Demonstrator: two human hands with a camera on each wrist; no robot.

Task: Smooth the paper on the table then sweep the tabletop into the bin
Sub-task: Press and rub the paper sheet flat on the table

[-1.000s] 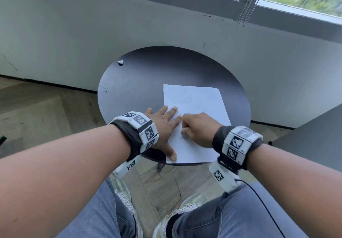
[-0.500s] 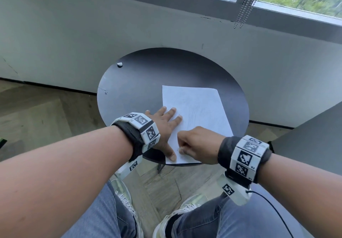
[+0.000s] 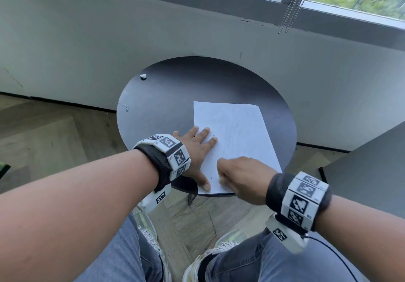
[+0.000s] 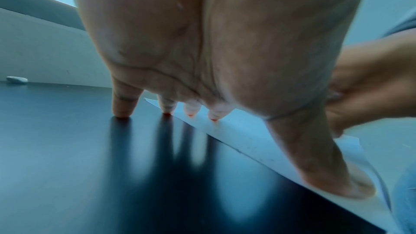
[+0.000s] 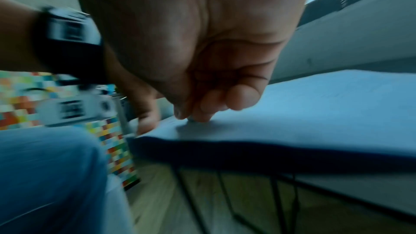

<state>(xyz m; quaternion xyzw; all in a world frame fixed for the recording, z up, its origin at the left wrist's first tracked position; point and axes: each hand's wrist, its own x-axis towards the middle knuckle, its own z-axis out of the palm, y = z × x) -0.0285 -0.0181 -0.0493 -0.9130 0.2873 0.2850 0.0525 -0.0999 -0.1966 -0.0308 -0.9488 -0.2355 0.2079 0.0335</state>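
Note:
A white sheet of paper (image 3: 236,132) lies flat on the round black table (image 3: 175,97), its near edge at the table's rim. My left hand (image 3: 195,150) rests flat on the paper's left edge with fingers spread, the thumb (image 4: 333,181) on the near left corner and the little finger (image 4: 122,106) on bare tabletop. My right hand (image 3: 243,176) is curled into a loose fist and presses its fingertips (image 5: 200,113) on the paper near the front edge, holding nothing. A small white crumb (image 3: 143,76) sits at the table's far left.
A grey wall and window sill stand right behind the table, with blind chains (image 3: 291,3) hanging above. A dark grey surface (image 3: 372,172) is at the right. My knees in jeans sit under the table's near edge above wood flooring. No bin is in view.
My right fist has slid toward me along the paper, from its middle to near the front edge. The left hand has stayed pressed on the left edge.

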